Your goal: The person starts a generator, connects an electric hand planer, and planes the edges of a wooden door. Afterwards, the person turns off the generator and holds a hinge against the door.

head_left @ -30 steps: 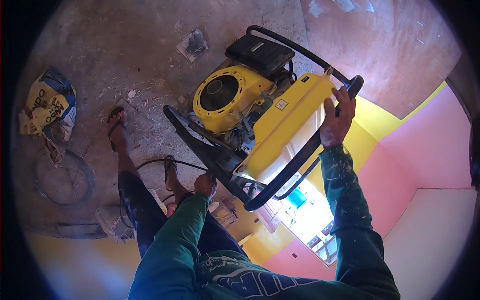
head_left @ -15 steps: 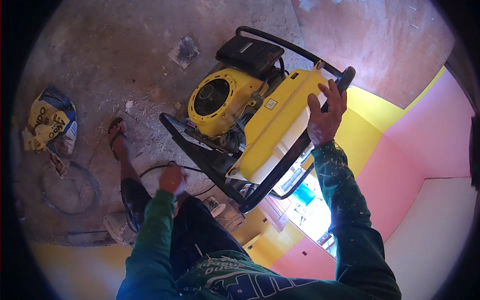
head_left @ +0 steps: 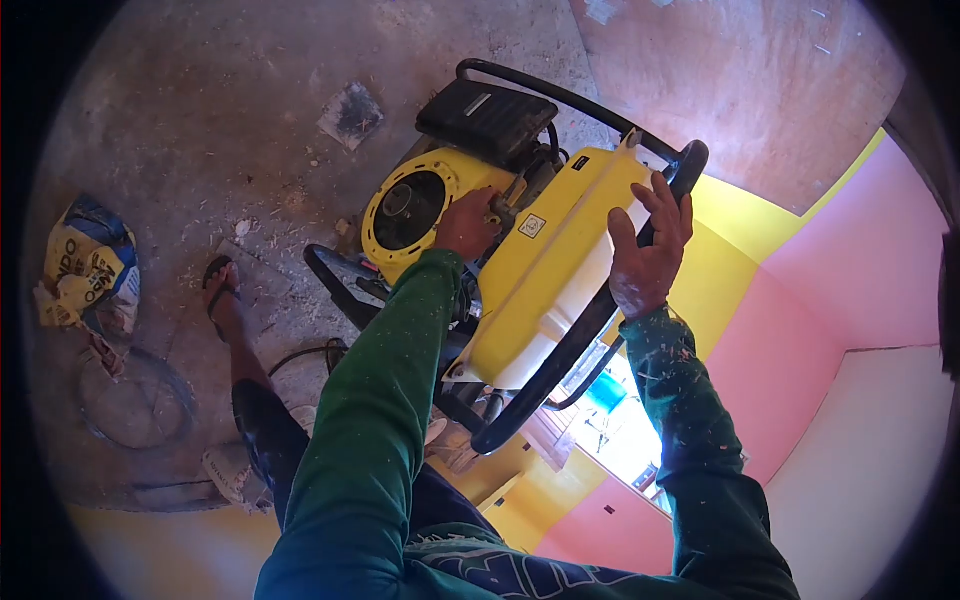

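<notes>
A yellow engine-driven machine (head_left: pixel 565 250) with a black tubular frame (head_left: pixel 560 375) stands tilted in my view. My left hand (head_left: pixel 468 225) is at the engine, between the round yellow cover (head_left: pixel 385 240) and the yellow tank. Its fingers are closed around a small part beside the tank, mostly hidden by the hand. On the tank's right edge, next to the frame bar, lies my right hand (head_left: pixel 650 245), fingers apart. Behind the cover sits a black box (head_left: pixel 485 120).
A crumpled yellow and blue sack (head_left: pixel 95 265) lies on the dusty floor at left, above a coil of wire (head_left: pixel 135 400). My sandalled foot (head_left: pixel 220 285) is left of the machine. A flat square scrap (head_left: pixel 352 115) and a wooden board (head_left: pixel 740 90) are farther off.
My left hand has moved from the lower frame and cable area up onto the engine, its fingers closing at a part there. My right hand stays on the tank's edge.
</notes>
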The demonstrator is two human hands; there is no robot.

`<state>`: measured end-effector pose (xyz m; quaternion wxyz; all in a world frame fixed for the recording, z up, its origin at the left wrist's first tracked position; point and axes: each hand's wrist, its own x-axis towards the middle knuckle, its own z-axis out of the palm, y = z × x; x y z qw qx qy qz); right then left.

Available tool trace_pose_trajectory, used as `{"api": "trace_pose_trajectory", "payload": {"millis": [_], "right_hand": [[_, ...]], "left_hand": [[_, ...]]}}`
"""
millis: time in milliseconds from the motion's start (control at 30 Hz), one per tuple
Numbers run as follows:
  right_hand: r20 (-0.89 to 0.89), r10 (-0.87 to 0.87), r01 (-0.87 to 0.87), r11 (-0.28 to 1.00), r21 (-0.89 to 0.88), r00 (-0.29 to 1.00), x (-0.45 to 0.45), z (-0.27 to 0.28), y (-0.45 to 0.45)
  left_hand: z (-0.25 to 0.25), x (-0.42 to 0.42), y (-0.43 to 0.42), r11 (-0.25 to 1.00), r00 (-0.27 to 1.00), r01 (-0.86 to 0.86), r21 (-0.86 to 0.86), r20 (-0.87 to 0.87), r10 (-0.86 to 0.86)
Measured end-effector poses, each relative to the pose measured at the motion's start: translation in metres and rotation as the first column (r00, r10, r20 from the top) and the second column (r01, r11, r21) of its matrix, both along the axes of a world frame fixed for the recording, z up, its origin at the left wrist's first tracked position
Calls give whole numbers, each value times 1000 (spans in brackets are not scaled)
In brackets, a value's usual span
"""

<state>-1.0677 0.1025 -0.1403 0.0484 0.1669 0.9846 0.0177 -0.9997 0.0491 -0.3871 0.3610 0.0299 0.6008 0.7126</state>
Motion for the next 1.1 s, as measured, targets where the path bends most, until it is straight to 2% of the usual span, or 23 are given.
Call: {"api": "trace_pose_trajectory", "payload": {"millis": [33, 133, 167, 233, 333, 433, 533, 567, 633, 733, 833, 933, 1033, 1100], "right_hand": [[4, 2, -2, 1000, -3, 1000, 0, 0, 0], [16, 27, -27, 1000, -3, 1000, 0, 1, 2], [-3, -24, 24, 999, -29, 1000, -1, 0, -3], [15, 13, -13, 1000, -12, 1000, -3, 1, -2], [14, 30, -30, 1000, 1, 999, -1, 1, 0], [15, 60, -60, 998, -4, 998, -2, 0, 2], [21, 70, -70, 997, -34, 997, -5, 0, 0], [21, 75, -75, 997, 15, 997, -4, -1, -2], [30, 56, -56, 998, 0, 998, -4, 0, -3], [33, 13, -14, 1000, 11, 999, -5, -2, -5], [45, -15, 13, 999, 34, 999, -6, -2, -9], [73, -26, 23, 999, 39, 997, -6, -1, -9], [36, -97, 98, 995, -36, 995, -4, -3, -6], [0, -168, 167, 977, -135, 986, -3, -4, -4]], "left_hand": [[0, -1, 4, 1000, 999, 20, -4, 40, -20], [-10, -1, 14, 979, 986, 7, 205, 164, -42], [-13, 1, 18, 979, 981, 13, 203, 185, -52], [-16, 4, 26, 979, 971, 25, 204, 227, -72], [-19, 13, 32, 990, 984, -30, 140, 179, 5], [-17, 17, 30, 985, 957, -117, 127, 280, 77], [-16, 16, 27, 976, 961, -49, 213, 275, -11], [-15, 16, 27, 957, 945, -91, 274, 328, -3], [-14, 21, 28, 904, 902, -185, 386, 432, 0], [-16, 22, 31, 942, 918, -147, 301, 396, 17], [-8, 15, 28, 984, 964, -110, 141, 256, 71], [-12, 27, 37, 950, 918, -251, 187, 357, 173], [-17, 47, 40, 909, 789, -278, 312, 613, 31], [-11, 55, 36, 870, 633, -307, 386, 766, -117]]}}
